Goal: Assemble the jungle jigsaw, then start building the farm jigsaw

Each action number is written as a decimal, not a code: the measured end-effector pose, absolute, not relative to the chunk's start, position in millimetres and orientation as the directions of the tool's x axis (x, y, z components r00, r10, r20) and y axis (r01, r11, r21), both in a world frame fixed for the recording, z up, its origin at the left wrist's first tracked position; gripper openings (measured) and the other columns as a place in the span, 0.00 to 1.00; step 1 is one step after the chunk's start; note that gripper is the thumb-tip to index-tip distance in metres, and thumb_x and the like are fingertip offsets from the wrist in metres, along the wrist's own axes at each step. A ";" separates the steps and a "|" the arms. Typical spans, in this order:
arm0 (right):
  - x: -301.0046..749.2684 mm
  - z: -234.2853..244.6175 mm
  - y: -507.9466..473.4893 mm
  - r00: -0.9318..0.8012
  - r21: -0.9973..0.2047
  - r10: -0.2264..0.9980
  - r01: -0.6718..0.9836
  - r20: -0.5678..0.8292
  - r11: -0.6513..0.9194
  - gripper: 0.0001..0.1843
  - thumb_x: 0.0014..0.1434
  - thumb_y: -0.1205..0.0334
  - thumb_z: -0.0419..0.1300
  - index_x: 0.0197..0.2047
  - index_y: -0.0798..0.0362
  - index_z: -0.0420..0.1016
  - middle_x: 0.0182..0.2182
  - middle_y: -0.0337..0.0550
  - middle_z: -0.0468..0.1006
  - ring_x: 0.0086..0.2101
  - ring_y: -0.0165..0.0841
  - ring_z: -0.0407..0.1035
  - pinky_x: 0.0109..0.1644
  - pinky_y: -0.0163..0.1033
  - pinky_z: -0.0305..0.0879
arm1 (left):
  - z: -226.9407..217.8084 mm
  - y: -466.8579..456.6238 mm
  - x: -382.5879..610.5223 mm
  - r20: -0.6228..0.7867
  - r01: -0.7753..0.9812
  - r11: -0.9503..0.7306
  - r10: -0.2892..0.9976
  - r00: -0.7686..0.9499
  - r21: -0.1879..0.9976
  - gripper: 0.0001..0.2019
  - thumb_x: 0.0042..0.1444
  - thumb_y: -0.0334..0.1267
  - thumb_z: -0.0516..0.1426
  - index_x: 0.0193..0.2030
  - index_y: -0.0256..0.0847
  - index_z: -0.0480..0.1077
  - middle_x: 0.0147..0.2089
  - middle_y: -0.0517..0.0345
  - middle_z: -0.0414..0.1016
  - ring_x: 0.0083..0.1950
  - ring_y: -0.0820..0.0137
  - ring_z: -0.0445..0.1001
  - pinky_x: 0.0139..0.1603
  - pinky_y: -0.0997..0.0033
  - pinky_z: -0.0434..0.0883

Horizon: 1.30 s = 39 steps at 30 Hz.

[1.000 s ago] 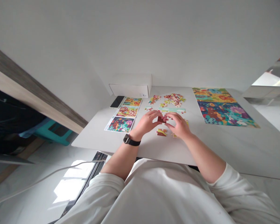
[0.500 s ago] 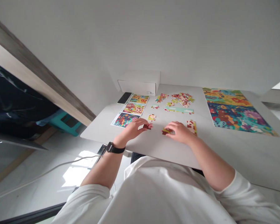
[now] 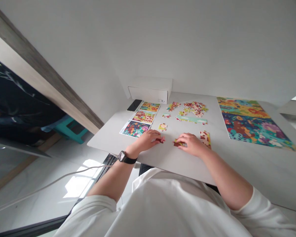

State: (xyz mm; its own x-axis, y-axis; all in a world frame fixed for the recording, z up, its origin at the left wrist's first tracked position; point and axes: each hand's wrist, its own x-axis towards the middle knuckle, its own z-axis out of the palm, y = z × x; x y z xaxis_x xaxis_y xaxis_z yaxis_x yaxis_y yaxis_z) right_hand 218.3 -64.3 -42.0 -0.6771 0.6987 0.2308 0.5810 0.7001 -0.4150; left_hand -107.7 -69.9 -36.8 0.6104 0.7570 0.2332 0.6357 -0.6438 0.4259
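My left hand (image 3: pixel 149 140) has its fingers closed on a dark red and pink puzzle piece (image 3: pixel 160 140) at the table's near side. To its right, my right hand (image 3: pixel 190 144) grips a brown and yellow puzzle piece (image 3: pixel 177 143). A gap of bare table lies between the two pieces. Just beyond the left hand is a small yellow puzzle piece (image 3: pixel 162 126). Joined brown-spotted puzzle pieces (image 3: pixel 205 138) lie beside my right wrist, which partly covers them. Farther back are a joined light green strip (image 3: pixel 191 119) and a heap of loose puzzle pieces (image 3: pixel 196 108).
A picture sheet with three scenes (image 3: pixel 144 117) and a black phone (image 3: pixel 134 105) lie at the left, before a white box (image 3: pixel 150 90). Two finished-looking pictures (image 3: pixel 254 123) cover the right side. A teal stool (image 3: pixel 72 130) and a person in dark clothes (image 3: pixel 19 102) are beyond the doorway.
The whole view has shifted slightly, moving the table a little right and down. My right hand has lowered its piece closer to the table. Both hands keep their pieces.
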 end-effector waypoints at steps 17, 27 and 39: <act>226.9 -32.3 -56.4 -0.589 -0.418 0.722 0.590 0.363 0.691 0.07 0.68 0.62 0.68 0.49 0.47 0.84 0.50 0.47 0.84 0.52 0.42 0.80 0.60 0.52 0.74 | 19.9 -35.2 -64.5 0.444 0.592 -0.681 0.731 0.518 0.431 0.11 0.70 0.39 0.61 0.56 0.47 0.81 0.58 0.50 0.84 0.60 0.58 0.81 0.66 0.53 0.75; 283.1 -2.7 -27.7 -0.498 -0.397 0.751 0.642 0.434 0.655 0.08 0.69 0.62 0.65 0.48 0.46 0.84 0.48 0.46 0.86 0.50 0.42 0.80 0.58 0.51 0.76 | 44.7 70.3 -26.8 0.440 0.692 -0.546 0.827 0.351 0.472 0.14 0.67 0.35 0.59 0.56 0.44 0.81 0.53 0.52 0.86 0.55 0.60 0.84 0.61 0.62 0.76; 316.8 -37.4 -13.6 -0.250 -0.426 0.765 0.709 0.594 0.562 0.11 0.69 0.65 0.59 0.45 0.44 0.83 0.44 0.46 0.86 0.46 0.42 0.82 0.55 0.51 0.80 | 12.5 194.2 0.8 0.081 0.938 -0.261 0.965 0.249 0.226 0.22 0.69 0.40 0.57 0.68 0.42 0.73 0.62 0.45 0.82 0.63 0.58 0.80 0.61 0.65 0.74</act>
State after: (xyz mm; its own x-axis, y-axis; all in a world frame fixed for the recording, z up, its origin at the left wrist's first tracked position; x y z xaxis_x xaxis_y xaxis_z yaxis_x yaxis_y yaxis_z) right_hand 316.8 -13.6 -37.4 -0.2498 0.7651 0.5935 0.7090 0.5620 -0.4260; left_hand 0.8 194.2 12.5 0.2493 0.9650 0.0811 0.9385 -0.2614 0.2257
